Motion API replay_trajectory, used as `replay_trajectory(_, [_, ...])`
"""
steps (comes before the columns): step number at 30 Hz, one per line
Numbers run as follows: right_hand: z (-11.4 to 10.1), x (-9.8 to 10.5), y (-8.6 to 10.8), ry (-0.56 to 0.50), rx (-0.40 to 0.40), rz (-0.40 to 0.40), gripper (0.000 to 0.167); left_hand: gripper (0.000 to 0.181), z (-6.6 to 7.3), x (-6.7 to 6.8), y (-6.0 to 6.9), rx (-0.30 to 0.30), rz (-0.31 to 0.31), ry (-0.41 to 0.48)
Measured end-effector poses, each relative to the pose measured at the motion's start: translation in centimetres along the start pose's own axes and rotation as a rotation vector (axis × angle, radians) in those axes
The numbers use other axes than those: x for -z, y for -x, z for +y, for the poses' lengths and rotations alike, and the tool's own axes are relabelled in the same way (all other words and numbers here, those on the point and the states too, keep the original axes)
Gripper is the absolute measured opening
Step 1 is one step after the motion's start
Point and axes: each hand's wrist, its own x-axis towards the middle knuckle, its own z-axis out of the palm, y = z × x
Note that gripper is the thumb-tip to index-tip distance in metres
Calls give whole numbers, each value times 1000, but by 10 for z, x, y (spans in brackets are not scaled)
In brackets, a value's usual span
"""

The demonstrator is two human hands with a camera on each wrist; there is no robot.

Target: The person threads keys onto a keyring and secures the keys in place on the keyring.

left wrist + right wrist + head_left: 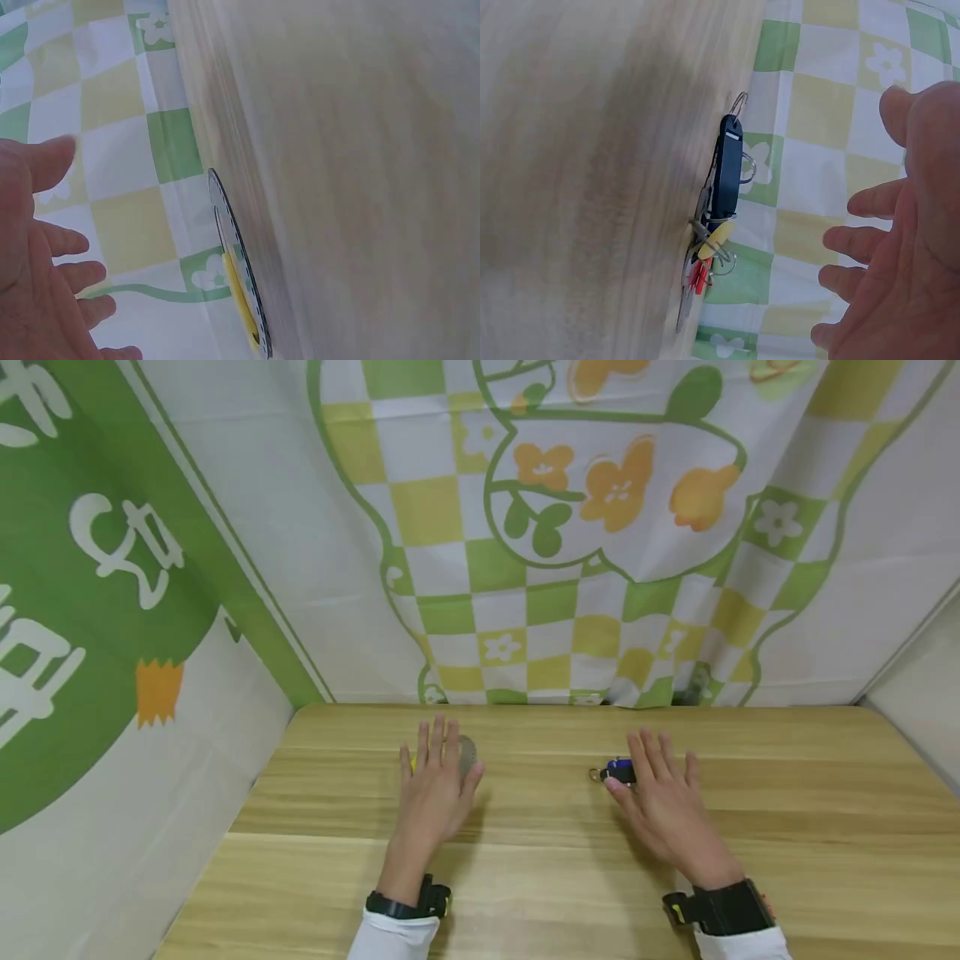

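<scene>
My left hand [431,789] is held palm down with its fingers spread, above a thin round grey disc [468,752]. Lying on the disc in the left wrist view is a slim yellow piece [238,292], its kind unclear. A gap shows between that hand and the disc. On the right, my right hand [670,806] also has extended fingers and covers part of a bunch of keys [619,771]. The right wrist view shows its black tag [728,169], a yellow tag [717,238], a red piece [703,276] and several metal rings, all apart from the hand.
Both hands are over a light wooden table [525,860]. Behind its far edge hangs a green, yellow and white checked curtain [547,602]. A green and white printed sheet [90,635] stands along the left side.
</scene>
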Motion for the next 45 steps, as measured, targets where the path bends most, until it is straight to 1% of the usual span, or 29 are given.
replay_trajectory(4, [-5, 3, -2, 2, 14, 5, 72, 83, -5, 0, -1, 11, 37, 63])
replay_trajectory(7, [-8, 7, -2, -6, 18, 7, 70, 90, -8, 0, -2, 37, 58, 102])
replay_trajectory(8, [-8, 8, -2, -10, 17, 7, 70, 93, -10, 0, -3, 54, 53, 109])
replay_trajectory(12, [-8, 13, 0, -25, 14, 10, 69, 102, -15, 0, -10, 131, 11, 110])
replay_trajectory(14, [-6, 14, 0, -30, 15, 10, 69, 105, -17, 1, -14, 172, -27, 106])
replay_trajectory(18, [-3, 16, 2, -30, 18, 12, 68, 107, -19, 1, -22, 226, -96, 82])
replay_trajectory(25, [-2, 16, 3, -30, 19, 12, 68, 109, -23, -1, -34, 288, -195, 50])
replay_trajectory(28, [-1, 17, 3, -34, 21, 12, 68, 104, -25, 0, -36, 304, -227, 29])
replay_trajectory(33, [-1, 17, 3, -40, 10, -6, 69, 84, -25, 2, -37, 309, -249, 23])
replay_trajectory(36, [-1, 17, 3, -40, 6, -7, 69, 78, -26, 4, -39, 319, -243, 37])
replay_trajectory(41, [0, 17, 3, -48, 0, -11, 70, 82, -28, 4, -43, 356, -240, 56])
replay_trajectory(45, [0, 17, 3, -51, -3, -9, 70, 91, -30, 3, -45, 373, -245, 63])
